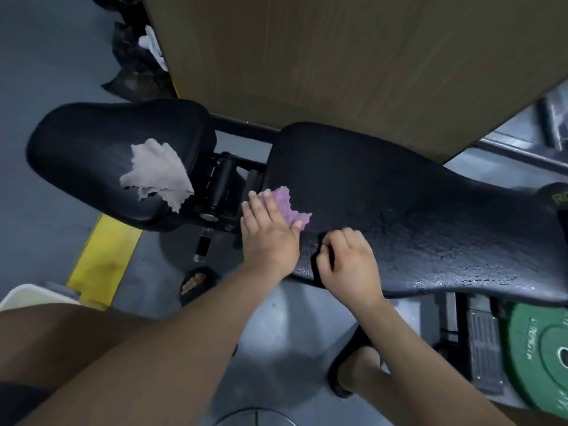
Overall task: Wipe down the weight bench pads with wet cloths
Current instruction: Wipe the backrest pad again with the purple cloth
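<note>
bench pads are seen from above, two of them in black: the long back pad [415, 192] is laid out to the right and the shorter seat pad [86, 142] to the left, with a black hinge bracket [221, 186] between them. a purple cloth [293, 209] is pressed flat on the left end of the back pad, near its front edge. it is covered in part by the left hand [270, 235], whose fingers are held straight and spread over it. the right hand [347, 259] is rested on the front edge of the same pad, just beside the left hand, with its fingers curled under; nothing is seen held in it. a wet-looking sheen is shown on the near part of the back pad, to the right of the hands. a grey cloth [156, 176] is left crumpled on the seat pad, near its right edge, well apart from both hands. a wooden panel [338, 56] is seen behind the bench, a green weight plate [538, 358] under the back pad at the lower right, and a yellow floor marking [101, 259] below the seat pad.
</note>
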### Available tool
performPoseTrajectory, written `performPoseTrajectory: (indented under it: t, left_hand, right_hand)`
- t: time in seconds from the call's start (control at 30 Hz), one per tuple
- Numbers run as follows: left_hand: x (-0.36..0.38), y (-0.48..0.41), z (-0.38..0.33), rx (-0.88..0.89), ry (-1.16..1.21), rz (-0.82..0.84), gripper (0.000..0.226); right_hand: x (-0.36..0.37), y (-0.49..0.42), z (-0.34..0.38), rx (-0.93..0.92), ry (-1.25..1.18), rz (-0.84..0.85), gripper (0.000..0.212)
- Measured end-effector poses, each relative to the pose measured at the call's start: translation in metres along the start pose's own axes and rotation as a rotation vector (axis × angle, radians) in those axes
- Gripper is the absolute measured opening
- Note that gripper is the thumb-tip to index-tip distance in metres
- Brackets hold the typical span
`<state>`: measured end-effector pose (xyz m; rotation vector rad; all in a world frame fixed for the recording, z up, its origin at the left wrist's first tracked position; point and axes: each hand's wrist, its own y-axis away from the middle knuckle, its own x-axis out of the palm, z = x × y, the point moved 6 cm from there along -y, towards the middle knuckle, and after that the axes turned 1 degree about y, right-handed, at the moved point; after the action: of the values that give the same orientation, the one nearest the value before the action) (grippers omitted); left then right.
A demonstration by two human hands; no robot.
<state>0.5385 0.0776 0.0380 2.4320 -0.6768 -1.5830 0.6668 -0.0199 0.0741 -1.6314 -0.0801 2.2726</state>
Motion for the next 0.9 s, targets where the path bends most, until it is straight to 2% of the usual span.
performPoseTrajectory:
  t: [0.07, 0.2, 0.27, 0.37, 0.5, 0.6, 0.63, 0.73, 0.77, 0.9]
  left_hand:
    - [-0.005, -0.021, -0.001, 0.018, 0.02, 0.003, 0.086]
    - [-0.029, -0.089, 0.004, -0.084, 0.308, 0.107, 0.075]
    - [-0.037, -0.106, 0.0, -0.04, 0.413, 0.126, 0.06]
    - [-0.037, -0.1, 0.001, 0.007, 0.487, 0.101, 0.053]
    - [-0.028, -0.049, 0.021, 0.007, 0.452, 0.076, 0.052]
    - [-0.022, -0.014, 0.027, 0.011, 0.533, 0.054, 0.055]
    - [-0.021, -0.016, 0.026, -0.001, 0.543, 0.025, 0.05]
    - [-0.029, -0.053, 0.012, -0.031, 0.493, -0.075, 0.015]
    - [-0.032, -0.071, 0.007, -0.01, 0.475, -0.106, 0.013]
    - [-0.044, -0.134, -0.019, 0.097, 0.414, -0.132, 0.03]
  right_hand:
    - [0.004, -0.012, 0.004, -0.029, 0.035, -0.044, 0.004]
    - [0.016, -0.031, 0.003, -0.002, 0.076, -0.098, 0.005]
    - [0.021, -0.034, -0.001, 0.014, 0.084, -0.115, 0.006]
    - [0.025, -0.036, -0.004, 0.024, 0.097, -0.136, 0.006]
    - [0.024, -0.035, -0.003, 0.037, 0.087, -0.121, 0.006]
    - [0.025, -0.033, -0.001, 0.037, 0.087, -0.114, 0.007]
    - [0.025, -0.034, -0.001, 0.038, 0.084, -0.114, 0.007]
    - [0.026, -0.038, -0.001, 0.042, 0.083, -0.112, 0.008]
    - [0.027, -0.04, -0.001, 0.042, 0.084, -0.106, 0.009]
    - [0.029, -0.039, -0.001, 0.048, 0.085, -0.092, 0.008]
